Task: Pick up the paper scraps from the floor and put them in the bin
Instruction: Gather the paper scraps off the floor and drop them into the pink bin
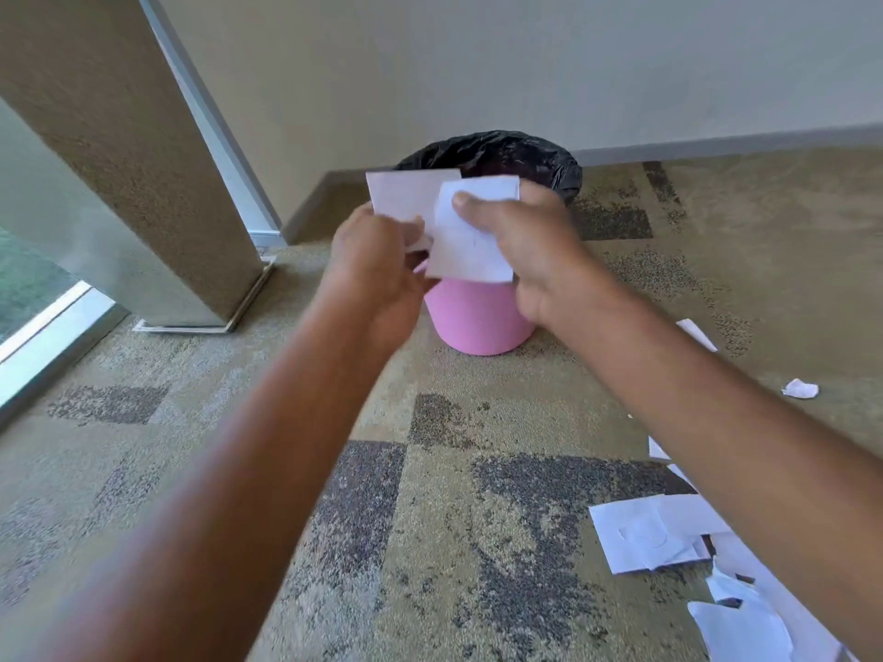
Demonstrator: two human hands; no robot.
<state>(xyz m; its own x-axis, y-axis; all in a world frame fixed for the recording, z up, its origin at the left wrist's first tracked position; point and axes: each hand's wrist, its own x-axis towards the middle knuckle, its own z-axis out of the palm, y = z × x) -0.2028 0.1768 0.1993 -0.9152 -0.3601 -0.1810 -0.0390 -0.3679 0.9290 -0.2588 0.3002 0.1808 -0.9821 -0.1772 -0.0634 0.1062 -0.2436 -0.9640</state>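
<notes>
A pink bin point(478, 322) with a black liner point(497, 152) stands on the carpet by the far wall. Both my hands are raised in front of its rim, each with white paper. My left hand point(377, 269) pinches one flat paper scrap point(406, 193) at its lower edge. My right hand point(530, 241) grips a second paper scrap point(468, 250), thumb on its face. The two pieces overlap in front of the bin. More paper scraps point(654, 532) lie on the floor at lower right, partly under my right forearm.
A small crumpled scrap point(800, 388) and a thin strip point(697, 334) lie right of the bin. A wide column point(134, 160) stands at the left, with a glass door frame point(52, 336) beyond it. Patterned carpet point(430, 518) covers the floor.
</notes>
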